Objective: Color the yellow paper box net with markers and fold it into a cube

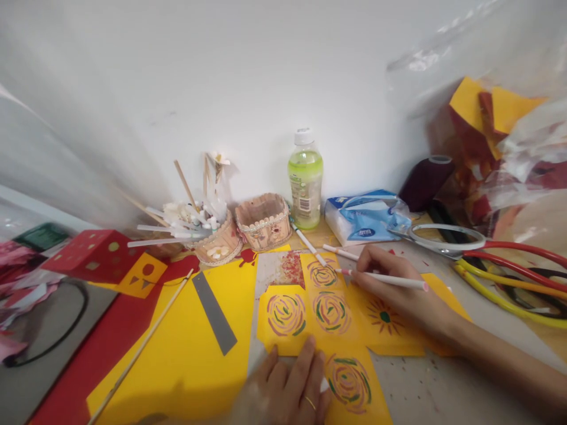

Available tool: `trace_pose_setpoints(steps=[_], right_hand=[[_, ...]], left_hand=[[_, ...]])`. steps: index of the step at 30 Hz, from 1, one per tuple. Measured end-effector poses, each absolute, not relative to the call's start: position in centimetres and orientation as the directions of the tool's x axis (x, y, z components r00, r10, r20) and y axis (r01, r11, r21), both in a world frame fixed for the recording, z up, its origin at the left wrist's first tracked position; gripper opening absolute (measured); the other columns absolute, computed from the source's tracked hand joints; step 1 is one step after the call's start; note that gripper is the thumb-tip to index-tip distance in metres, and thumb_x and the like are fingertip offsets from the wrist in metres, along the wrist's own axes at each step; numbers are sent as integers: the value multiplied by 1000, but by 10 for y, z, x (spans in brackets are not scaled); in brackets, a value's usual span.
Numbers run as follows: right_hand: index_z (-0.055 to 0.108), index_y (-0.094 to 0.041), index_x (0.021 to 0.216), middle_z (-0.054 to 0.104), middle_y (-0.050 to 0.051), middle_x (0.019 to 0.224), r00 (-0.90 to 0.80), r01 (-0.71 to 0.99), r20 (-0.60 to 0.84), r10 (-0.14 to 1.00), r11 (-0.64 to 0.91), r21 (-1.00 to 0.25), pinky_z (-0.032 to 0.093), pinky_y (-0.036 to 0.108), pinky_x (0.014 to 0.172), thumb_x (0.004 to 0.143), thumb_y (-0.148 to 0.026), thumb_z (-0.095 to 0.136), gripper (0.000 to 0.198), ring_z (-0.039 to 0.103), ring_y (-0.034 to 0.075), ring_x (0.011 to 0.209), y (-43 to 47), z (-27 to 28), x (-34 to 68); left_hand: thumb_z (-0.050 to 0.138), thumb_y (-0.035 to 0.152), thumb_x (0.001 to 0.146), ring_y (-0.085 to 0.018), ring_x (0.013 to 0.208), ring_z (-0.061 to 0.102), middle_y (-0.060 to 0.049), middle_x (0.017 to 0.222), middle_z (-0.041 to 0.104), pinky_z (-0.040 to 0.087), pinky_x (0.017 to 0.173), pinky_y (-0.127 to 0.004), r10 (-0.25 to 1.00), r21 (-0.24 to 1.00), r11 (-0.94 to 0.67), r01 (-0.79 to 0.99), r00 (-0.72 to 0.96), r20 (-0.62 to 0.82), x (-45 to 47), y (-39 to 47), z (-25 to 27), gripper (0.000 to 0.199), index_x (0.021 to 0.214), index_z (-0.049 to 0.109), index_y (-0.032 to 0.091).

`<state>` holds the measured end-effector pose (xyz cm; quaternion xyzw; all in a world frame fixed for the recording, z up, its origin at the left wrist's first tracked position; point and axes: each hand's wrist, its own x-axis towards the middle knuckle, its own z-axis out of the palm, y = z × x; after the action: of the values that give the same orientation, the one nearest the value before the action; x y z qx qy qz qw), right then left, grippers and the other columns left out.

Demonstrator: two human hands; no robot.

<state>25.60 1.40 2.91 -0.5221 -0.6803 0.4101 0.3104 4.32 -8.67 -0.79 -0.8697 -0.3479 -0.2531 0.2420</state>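
Note:
A white felt-tip pen [392, 280] with a pink tip is pinched in my right hand [394, 274]. Its tip points at a swirl on the upper square of a yellow paper cut-out [310, 339]. Swirls of pink and green strokes cover several of the squares, and a sunburst with a green centre lies below my right hand. With fingers partly spread, my left hand [290, 386] rests on the cut-out's lower left edge. A small white end [325, 385] shows beside its fingers; what it belongs to is hidden. Two more white pens [309, 245] [340, 252] lie behind the cut-out.
Yellow card [212, 330] with a grey strip [215, 313] and a thin stick [142, 342] lies left. Behind stand a decorated pot [217, 242], a small basket [264, 221], a green-drink bottle [305, 183] and a tissue pack [365, 215]. Scissors [487, 245] lie right; a red spotted box [93, 257] sits left.

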Motion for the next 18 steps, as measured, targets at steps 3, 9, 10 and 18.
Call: trace_pose_setpoints(steps=[3, 9, 10, 18], right_hand=[[40, -21, 67, 38, -5, 58, -268, 446, -18, 963, 107, -889, 25, 22, 44, 82, -31, 51, 21, 33, 10, 53, 15, 26, 256], [40, -21, 66, 42, -5, 61, -247, 470, -7, 969, 113, -875, 27, 22, 45, 83, -33, 52, 24, 36, 11, 55, 16, 21, 257], [40, -21, 66, 43, -4, 62, -246, 475, -1, 969, 120, -872, 27, 22, 46, 83, -33, 51, 24, 36, 11, 56, 16, 21, 257], [39, -21, 64, 41, -5, 58, -227, 512, 12, 974, 130, -849, 27, 21, 43, 83, -33, 52, 26, 35, 10, 53, 15, 19, 256]], left_hand=[[42, 21, 86, -10, 45, 58, -5, 90, 71, 51, 55, -27, 480, -258, -641, 722, 641, 599, 43, -86, -8, 25, 89, 66, 13], [40, 21, 88, -9, 45, 57, -5, 91, 71, 51, 55, -26, 481, -267, -642, 718, 649, 590, 42, -87, -7, 27, 90, 66, 13], [39, 21, 89, -9, 44, 57, -5, 91, 71, 51, 55, -26, 484, -263, -641, 721, 645, 592, 42, -87, -7, 28, 89, 66, 13], [35, 19, 89, -10, 43, 57, -5, 89, 71, 53, 52, -28, 476, -265, -643, 719, 645, 598, 43, -86, -6, 32, 87, 66, 13]])
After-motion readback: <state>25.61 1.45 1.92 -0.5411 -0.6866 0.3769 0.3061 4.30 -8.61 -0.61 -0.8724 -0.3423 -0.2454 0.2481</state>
